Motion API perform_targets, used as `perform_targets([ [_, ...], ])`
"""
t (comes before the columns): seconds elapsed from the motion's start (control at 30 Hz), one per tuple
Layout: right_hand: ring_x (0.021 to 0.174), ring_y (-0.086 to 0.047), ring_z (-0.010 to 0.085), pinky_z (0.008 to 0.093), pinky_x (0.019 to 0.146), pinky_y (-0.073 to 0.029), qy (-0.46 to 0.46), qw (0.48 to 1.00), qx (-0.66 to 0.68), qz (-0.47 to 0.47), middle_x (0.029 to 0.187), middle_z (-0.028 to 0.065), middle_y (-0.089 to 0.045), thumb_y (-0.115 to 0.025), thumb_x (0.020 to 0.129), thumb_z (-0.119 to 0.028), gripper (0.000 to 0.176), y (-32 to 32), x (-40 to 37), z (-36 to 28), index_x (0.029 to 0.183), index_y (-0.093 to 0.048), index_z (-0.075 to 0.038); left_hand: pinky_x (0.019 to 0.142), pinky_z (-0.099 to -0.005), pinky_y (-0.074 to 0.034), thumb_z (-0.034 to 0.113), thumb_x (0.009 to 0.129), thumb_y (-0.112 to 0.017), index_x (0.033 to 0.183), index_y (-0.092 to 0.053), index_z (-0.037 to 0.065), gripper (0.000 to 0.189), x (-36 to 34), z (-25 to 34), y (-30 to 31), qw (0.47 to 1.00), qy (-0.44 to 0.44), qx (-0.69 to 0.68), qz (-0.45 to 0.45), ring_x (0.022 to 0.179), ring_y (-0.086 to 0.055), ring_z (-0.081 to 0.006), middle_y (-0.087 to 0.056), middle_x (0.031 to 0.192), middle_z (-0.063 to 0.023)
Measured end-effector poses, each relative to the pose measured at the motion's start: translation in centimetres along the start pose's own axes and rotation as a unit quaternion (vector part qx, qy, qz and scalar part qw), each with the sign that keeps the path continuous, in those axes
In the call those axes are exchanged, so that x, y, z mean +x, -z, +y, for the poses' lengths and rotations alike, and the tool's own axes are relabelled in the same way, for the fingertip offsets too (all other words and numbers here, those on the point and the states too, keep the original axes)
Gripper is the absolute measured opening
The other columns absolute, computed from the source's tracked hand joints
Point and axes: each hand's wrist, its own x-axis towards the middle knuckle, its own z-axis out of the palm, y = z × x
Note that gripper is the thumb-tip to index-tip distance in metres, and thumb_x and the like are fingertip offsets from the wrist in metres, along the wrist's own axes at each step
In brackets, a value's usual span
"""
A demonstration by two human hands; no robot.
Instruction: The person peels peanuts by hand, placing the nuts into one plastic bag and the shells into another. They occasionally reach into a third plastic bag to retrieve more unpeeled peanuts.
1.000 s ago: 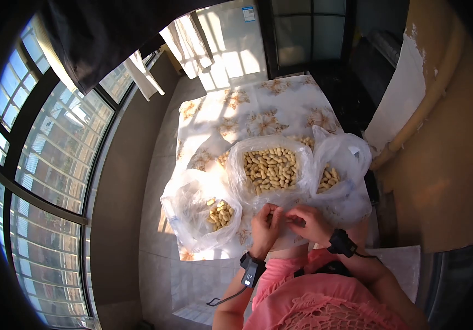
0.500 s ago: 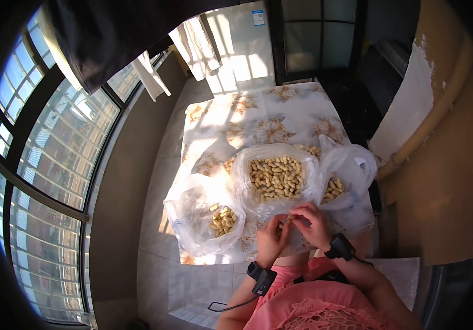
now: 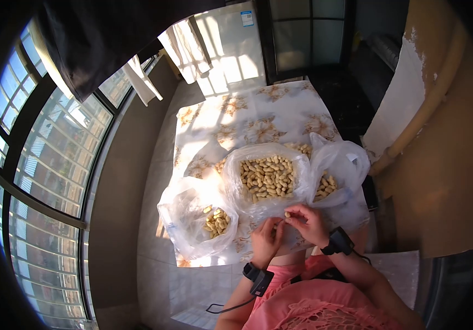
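My right hand (image 3: 310,226) is closed in a pinch at the front of the table, with a small pale peanut (image 3: 287,215) at its fingertips. Close beside it, my left hand (image 3: 265,240) has its fingers curled together; whatever they may hold is hidden. Just beyond both hands sits an open clear plastic bag (image 3: 298,193) with a large heap of unshelled peanuts (image 3: 267,178). To the left, another plastic bag (image 3: 178,234) holds a smaller pile of peanuts (image 3: 217,223). A third bag (image 3: 352,164) at the right contains some peanuts (image 3: 326,186) too.
A flowered cloth covers the table (image 3: 258,113). More loose peanuts (image 3: 302,148) lie behind the middle bag. Black devices with cables are strapped to both wrists. Barred windows (image 3: 55,159) line the left, and a brown board (image 3: 440,181) stands at the right.
My hands have drawn slightly apart; before, their fingertips met over a small object. The peanut now shows at my right fingertips. The whole view has shifted a little, while the bags stay put.
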Motion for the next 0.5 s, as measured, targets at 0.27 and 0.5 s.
perform_targets([
  [0.27,0.088,-0.066,0.0107,0.0260,0.079,-0.053,0.008,0.999,0.044,-0.003,0.095,0.0040,-0.067,-0.071,0.087,-0.001,0.018,0.1,-0.1,0.7,0.102,-0.061,-0.001,0.056,-0.0344,-0.052,0.013,0.089,-0.070,0.089,-0.066,0.006,0.008,-0.1,-0.1,-0.1,1.000,-0.018,0.009,0.001,0.063,-0.068,-0.0256,-0.066,0.078,-0.0100],
  [0.5,0.088,-0.065,0.0097,0.0254,0.079,-0.053,0.007,0.997,0.082,-0.011,0.095,0.0036,-0.067,-0.071,0.088,-0.002,0.018,0.1,-0.1,1.6,0.103,-0.060,0.000,0.054,-0.0348,-0.051,0.013,0.090,-0.070,0.088,-0.066,0.006,0.009,-0.2,-0.3,-0.1,0.999,-0.025,0.020,0.003,0.061,-0.067,-0.0256,-0.065,0.077,-0.0097],
])
